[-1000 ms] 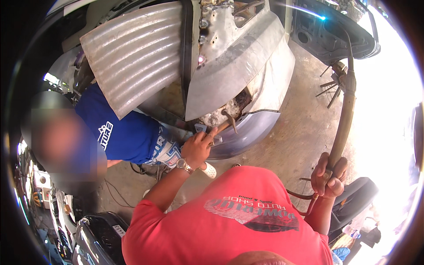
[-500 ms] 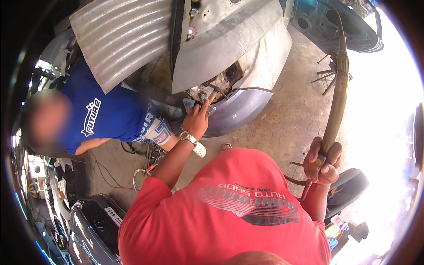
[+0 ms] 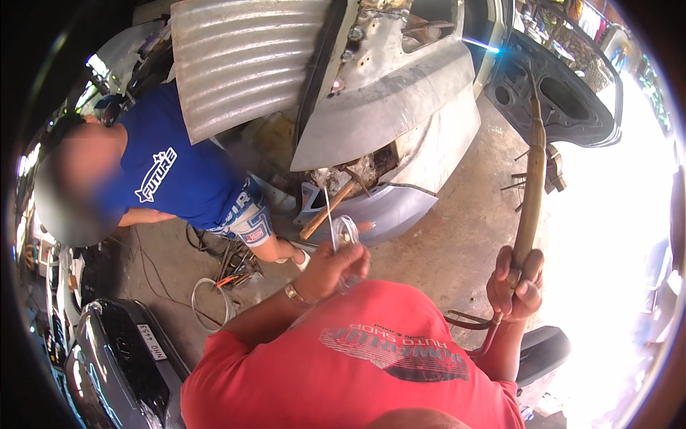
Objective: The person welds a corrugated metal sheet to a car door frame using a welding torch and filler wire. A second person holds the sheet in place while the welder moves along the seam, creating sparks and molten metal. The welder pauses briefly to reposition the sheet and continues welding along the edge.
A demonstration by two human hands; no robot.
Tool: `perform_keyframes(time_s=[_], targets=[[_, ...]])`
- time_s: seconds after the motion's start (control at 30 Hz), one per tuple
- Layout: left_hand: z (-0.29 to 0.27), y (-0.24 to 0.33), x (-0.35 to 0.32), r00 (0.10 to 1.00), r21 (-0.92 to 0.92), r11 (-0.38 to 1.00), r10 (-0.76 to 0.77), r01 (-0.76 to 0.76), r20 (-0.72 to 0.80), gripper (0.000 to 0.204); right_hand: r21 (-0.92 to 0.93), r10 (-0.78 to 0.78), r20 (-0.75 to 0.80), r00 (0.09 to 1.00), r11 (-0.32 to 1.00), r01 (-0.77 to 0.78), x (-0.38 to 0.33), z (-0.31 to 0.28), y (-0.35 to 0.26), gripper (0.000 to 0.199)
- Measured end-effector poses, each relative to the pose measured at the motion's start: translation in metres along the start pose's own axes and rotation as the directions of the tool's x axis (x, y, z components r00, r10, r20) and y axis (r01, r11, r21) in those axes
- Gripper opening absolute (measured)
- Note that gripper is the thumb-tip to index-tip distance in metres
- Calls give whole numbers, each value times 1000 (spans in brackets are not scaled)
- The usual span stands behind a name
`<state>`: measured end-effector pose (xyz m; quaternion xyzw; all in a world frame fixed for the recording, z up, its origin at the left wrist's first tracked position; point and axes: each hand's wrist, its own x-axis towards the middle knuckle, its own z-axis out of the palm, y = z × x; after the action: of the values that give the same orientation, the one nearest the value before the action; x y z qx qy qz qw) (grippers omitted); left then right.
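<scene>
My right hand [image 3: 516, 286] is closed around the handle of a long brass-coloured gas torch [image 3: 530, 193]. A thin bluish-white flame [image 3: 482, 45] shows beside the far end of its narrow tube. In front of my chest, my left hand [image 3: 341, 266] grips a small coil of pale wire [image 3: 345, 230]. One straight end of the wire points away from me toward the car body. Just beyond it, a hammer [image 3: 330, 207] with a wooden handle rests in the opening below the grey car panel [image 3: 386, 93], its head among rusty, broken metal.
A person in a blue shirt [image 3: 182, 164] is close on the left, beside a corrugated metal sheet [image 3: 243, 64]. A dark car door [image 3: 564, 93] stands at the far right. Hoses and tools [image 3: 232, 268] lie on the floor; a black car [image 3: 121, 357] is at lower left.
My left hand has drawn back from the opening toward my chest, and the wire coil now shows in it. The hammer is uncovered. My right hand still holds the torch.
</scene>
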<state>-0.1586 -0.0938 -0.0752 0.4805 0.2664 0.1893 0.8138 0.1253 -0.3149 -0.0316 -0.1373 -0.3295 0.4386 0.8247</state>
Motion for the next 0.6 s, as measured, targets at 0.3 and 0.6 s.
perform_keyframes(time_s=[0.3,0.6], targets=[[-33,-21,2,993,123,988,-80,90,-82,28,-97,88,-33,996,991,-91,87,32,24,21],[-45,38,14,991,294,953,100,-72,-83,60,-265,146,-76,986,951,-161,149,40,56,24]])
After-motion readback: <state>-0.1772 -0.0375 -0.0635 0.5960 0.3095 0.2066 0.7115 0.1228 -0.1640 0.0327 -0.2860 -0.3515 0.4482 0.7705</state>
